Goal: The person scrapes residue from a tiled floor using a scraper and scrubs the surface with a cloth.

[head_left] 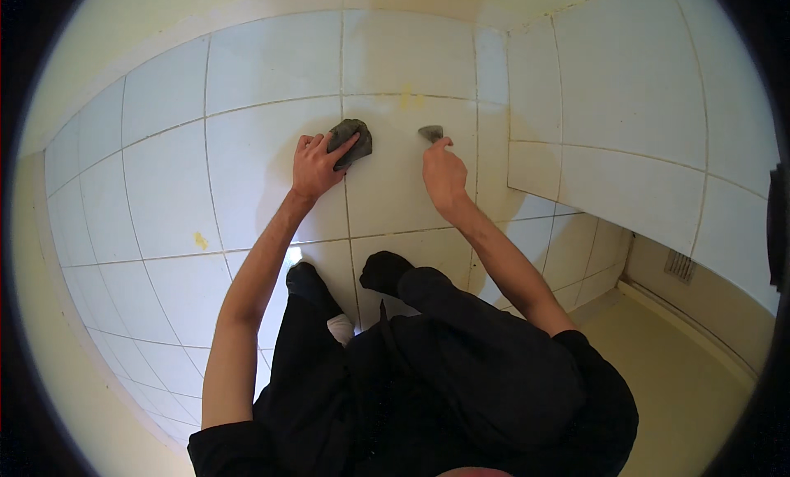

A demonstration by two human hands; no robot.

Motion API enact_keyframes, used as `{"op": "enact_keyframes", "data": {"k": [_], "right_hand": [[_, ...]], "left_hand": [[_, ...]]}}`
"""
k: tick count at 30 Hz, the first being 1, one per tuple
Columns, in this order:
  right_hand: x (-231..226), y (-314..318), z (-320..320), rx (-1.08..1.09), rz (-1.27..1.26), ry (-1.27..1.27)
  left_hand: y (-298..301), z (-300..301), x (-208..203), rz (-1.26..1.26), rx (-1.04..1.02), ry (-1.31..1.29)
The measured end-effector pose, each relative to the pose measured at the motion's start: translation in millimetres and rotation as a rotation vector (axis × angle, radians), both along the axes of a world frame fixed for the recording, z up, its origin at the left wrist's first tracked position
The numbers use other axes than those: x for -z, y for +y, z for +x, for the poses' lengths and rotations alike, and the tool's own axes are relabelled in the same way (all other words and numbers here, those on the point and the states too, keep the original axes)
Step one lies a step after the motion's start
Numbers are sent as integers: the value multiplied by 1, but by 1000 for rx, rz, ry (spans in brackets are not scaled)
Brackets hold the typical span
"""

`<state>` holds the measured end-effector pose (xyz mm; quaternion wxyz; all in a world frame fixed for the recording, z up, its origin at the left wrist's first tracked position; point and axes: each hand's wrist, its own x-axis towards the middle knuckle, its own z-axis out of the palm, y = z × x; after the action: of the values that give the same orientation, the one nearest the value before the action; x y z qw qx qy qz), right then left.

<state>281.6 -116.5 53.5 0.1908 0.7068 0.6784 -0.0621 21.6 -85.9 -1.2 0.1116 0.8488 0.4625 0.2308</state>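
My left hand (317, 166) is closed around a crumpled dark grey cloth (351, 143) and presses it against the white tiled surface (276, 160). To its right, my right hand (444, 174) grips a small scraper (430, 133). The scraper's grey, flared blade points up and to the left, close to the tiles; my fist hides most of its handle. A faint yellow smear (409, 99) marks a grout line beyond both hands. Another yellow spot (201, 241) shows on a tile at the left.
My dark-covered feet (384, 273) are on the tiles below my hands. A raised tiled block (625, 90) stands at the right, with a vent grille (680, 265) under its edge. Yellowish walls (164, 32) border the tiles, and a plain yellowish floor (658, 378) lies at the lower right.
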Motion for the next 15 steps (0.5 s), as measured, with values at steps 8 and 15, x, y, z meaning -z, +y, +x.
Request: {"op": "enact_keyframes", "data": {"k": [8, 15], "right_hand": [[0, 8, 3, -7, 14, 29], [4, 8, 0, -14, 11, -20]], "left_hand": [[0, 2, -2, -7, -4, 4], [0, 1, 0, 1, -2, 19]]}}
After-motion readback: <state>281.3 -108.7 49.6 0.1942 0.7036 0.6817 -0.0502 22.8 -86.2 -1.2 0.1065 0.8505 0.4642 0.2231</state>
